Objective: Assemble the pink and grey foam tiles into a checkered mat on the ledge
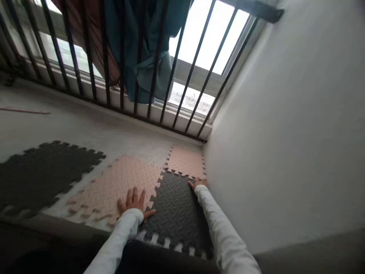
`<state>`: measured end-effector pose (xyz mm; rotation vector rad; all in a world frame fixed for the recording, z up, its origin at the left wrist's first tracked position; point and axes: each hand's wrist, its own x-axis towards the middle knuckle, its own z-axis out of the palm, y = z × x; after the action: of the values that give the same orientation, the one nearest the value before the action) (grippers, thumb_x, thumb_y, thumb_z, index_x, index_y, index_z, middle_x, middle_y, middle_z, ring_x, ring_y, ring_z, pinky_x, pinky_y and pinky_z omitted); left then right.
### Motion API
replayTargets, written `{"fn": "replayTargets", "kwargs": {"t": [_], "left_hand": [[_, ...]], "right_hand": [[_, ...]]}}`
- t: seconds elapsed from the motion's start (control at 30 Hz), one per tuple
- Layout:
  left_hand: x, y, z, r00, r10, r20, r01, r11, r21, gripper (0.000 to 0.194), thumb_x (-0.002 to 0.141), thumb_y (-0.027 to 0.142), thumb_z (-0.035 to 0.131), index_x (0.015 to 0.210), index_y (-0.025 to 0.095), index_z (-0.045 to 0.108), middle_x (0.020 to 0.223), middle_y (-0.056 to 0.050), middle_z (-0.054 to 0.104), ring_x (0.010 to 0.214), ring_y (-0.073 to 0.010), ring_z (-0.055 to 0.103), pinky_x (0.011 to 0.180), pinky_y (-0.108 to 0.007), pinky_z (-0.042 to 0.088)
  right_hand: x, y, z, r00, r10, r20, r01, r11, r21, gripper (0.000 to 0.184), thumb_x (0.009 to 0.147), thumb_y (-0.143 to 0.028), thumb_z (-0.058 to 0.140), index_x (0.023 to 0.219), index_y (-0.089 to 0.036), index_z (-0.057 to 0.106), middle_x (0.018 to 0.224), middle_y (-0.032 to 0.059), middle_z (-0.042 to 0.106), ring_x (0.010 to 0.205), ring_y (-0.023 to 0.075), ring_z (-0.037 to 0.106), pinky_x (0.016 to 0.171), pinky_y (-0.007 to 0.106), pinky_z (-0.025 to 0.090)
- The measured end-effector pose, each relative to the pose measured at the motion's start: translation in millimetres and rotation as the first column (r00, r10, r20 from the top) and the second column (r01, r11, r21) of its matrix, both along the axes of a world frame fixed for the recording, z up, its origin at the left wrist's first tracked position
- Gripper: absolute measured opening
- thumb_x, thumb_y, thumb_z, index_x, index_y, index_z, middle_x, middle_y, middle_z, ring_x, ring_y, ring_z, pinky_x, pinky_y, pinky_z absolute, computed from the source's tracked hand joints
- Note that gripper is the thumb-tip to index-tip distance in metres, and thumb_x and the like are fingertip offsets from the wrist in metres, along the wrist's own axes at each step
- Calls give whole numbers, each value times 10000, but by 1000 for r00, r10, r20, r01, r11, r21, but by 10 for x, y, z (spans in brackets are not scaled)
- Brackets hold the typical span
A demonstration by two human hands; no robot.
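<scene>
My left hand [133,204] lies flat with fingers spread on a pink foam floor tile [122,182], its thumb reaching over the edge of a black foam floor tile [176,209]. At the far right corner of that black tile, beside the wall, my right hand [199,183] presses down near the seam with a smaller-looking pink tile [185,160]. Its visible fingers are apart. The tiles have jigsaw-toothed edges. The black tile meets both pink ones along its left and far sides. Part of its right edge is hidden by my right sleeve.
Another black foam tile [42,175] lies at the left, apart from the pink one. A white wall [285,133] rises close on the right. Dark railing bars [139,57] stand before the window, with teal cloth [148,76] hanging behind them. A thin pinkish strip [25,110] lies on the floor.
</scene>
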<state>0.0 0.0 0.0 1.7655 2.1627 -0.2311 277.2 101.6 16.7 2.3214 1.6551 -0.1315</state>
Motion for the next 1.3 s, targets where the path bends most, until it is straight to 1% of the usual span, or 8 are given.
{"fn": "replayTargets", "kwargs": {"t": [0.17, 0.3, 0.43, 0.63, 0.77, 1.0, 1.2, 1.3], "left_hand": [[14, -14, -5, 1000, 6, 15, -6, 1000, 5, 926, 521, 721, 372, 1299, 285, 123, 1411, -68, -24, 1267, -287, -85, 924, -592, -24], [18, 1, 5, 998, 18, 53, -19, 1000, 8, 936, 507, 696, 424, 1298, 284, 140, 1410, -75, -20, 1262, -300, -99, 912, -609, -51], [9, 4, -1, 996, 27, 84, -28, 1000, 8, 943, 499, 681, 452, 1297, 282, 146, 1409, -72, -26, 1257, -303, -118, 913, -606, -75], [3, 2, 15, 997, 23, 75, -23, 1000, -1, 948, 499, 689, 443, 1298, 289, 124, 1407, -64, -39, 1258, -297, -119, 916, -607, -66], [1, 1, 24, 996, 21, 82, -21, 1000, 1, 954, 495, 692, 447, 1298, 281, 136, 1407, -73, -25, 1258, -304, -112, 914, -609, -70], [0, -9, 42, 997, 15, 71, -15, 1000, 11, 942, 506, 684, 446, 1298, 289, 123, 1406, -73, -35, 1259, -299, -109, 914, -606, -67], [10, -3, 46, 996, 24, 84, -25, 1000, 12, 975, 487, 679, 475, 1300, 280, 115, 1405, -76, -48, 1252, -307, -134, 908, -611, -87], [11, 0, 35, 996, 23, 83, -24, 1000, 3, 984, 480, 692, 464, 1300, 287, 101, 1403, -76, -60, 1250, -304, -142, 905, -611, -97]], "right_hand": [[-159, -32, -50, 990, 142, -25, -142, 990, -4, 622, 802, -511, 232, 1309, -151, 210, 1389, 82, 156, 1253, 216, 137, 995, 372, 130], [-251, 85, 37, 981, 188, -35, -189, 982, -28, 604, 801, -502, 238, 1286, -144, 269, 1368, 88, 223, 1249, 225, 158, 999, 443, 98], [-458, 155, 16, 950, 304, -65, -306, 952, -12, 565, 822, -459, 202, 1314, -184, 172, 1397, 24, 114, 1266, 145, 80, 1021, 383, 65], [-757, 233, -20, 940, 327, -95, -333, 942, -45, 582, 811, -477, 211, 1270, -133, 304, 1348, 107, 264, 1234, 185, 217, 1011, 403, 96], [-955, 239, 27, 925, 363, -109, -367, 930, -22, 569, 819, -463, 169, 1299, -161, 231, 1386, 64, 163, 1260, 149, 121, 1021, 387, 43], [-1310, 303, -1, 914, 379, -146, -385, 923, -13, 601, 810, -481, 143, 1307, -146, 199, 1386, 68, 160, 1263, 157, 103, 1016, 411, 32], [-1398, 342, -67, 909, 381, -167, -384, 923, 13, 634, 801, -500, 143, 1299, -117, 227, 1371, 92, 212, 1252, 188, 152, 1014, 416, 30], [-1433, 360, -116, 905, 392, -168, -389, 920, 49, 612, 808, -485, 119, 1318, -149, 168, 1395, 58, 128, 1265, 172, 85, 1014, 401, 35]]}}
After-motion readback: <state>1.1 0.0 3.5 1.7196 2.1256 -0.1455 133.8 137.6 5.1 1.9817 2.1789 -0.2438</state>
